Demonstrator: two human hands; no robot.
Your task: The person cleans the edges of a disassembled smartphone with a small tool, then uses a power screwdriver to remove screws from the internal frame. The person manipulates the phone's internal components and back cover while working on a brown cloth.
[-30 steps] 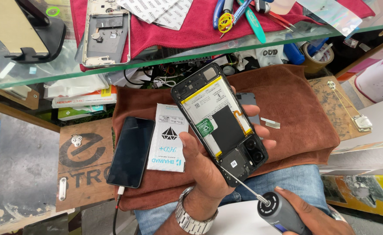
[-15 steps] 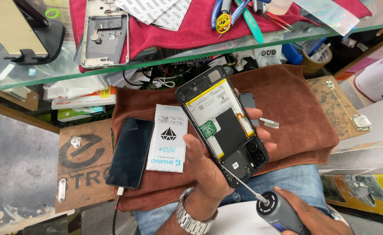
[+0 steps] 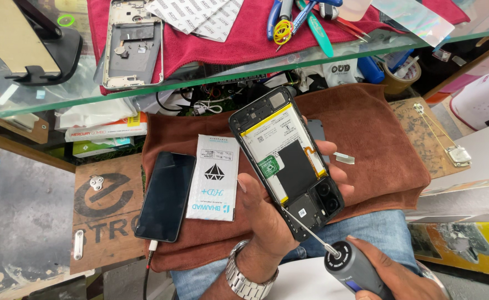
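Note:
My left hand [image 3: 269,214] grips an opened black phone [image 3: 286,158] with its back cover off, so the battery, a black shield plate and the camera module show. My right hand [image 3: 391,275] holds a grey and black electric screwdriver [image 3: 347,265] at the lower right. Its thin bit [image 3: 306,229] touches the phone's lower end beside the camera module. A metal watch [image 3: 247,278] is on my left wrist. The phone is held above a brown cloth [image 3: 377,139] on my lap.
On the brown cloth lie a black phone [image 3: 165,194] with a cable plugged in and a white flat packet [image 3: 214,178]. A glass shelf [image 3: 50,89] above carries a red cloth [image 3: 239,39], a phone frame [image 3: 131,41], pliers and tweezers [image 3: 302,22].
The opened phone has shifted slightly up and left in my left hand. The screwdriver bit stays at its lower end.

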